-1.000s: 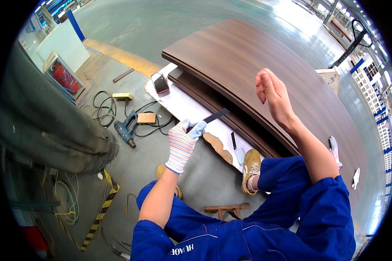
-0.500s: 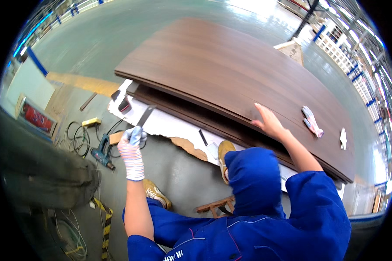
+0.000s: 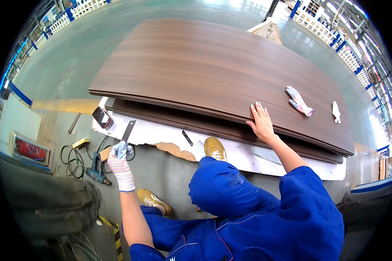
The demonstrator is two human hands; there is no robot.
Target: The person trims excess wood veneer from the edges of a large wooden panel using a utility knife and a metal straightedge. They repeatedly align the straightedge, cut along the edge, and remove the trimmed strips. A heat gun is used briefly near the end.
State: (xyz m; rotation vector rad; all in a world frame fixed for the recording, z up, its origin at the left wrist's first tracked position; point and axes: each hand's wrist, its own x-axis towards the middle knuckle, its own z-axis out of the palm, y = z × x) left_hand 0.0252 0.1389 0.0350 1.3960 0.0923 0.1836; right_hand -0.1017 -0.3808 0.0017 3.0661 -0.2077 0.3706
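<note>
My left hand (image 3: 120,162), in a striped, grey-palmed glove, is closed around a flat dark blade (image 3: 128,131) with a slanted end that points up and away from me. It is off to the left, short of the boards' near edge. My bare right hand (image 3: 262,123) lies with fingers outstretched on the top dark brown wooden board (image 3: 196,65), close to its front edge. Another brown board (image 3: 161,116) sits beneath, with a dark gap between the two. To the right of my right hand, a loose work glove (image 3: 299,102) rests on the top board.
White sheeting (image 3: 157,131) with torn brown cardboard (image 3: 176,150) lies under the boards. On it are a phone-like device (image 3: 101,116) and a short black strip (image 3: 187,137). A heat gun (image 3: 98,169) and cables occupy the floor at left. A small white item (image 3: 336,112) rests far right.
My right hand has come down from above the board and now lies flat near its edge. My right knee has swung left. The view has shifted; my left hand still grips the blade.
</note>
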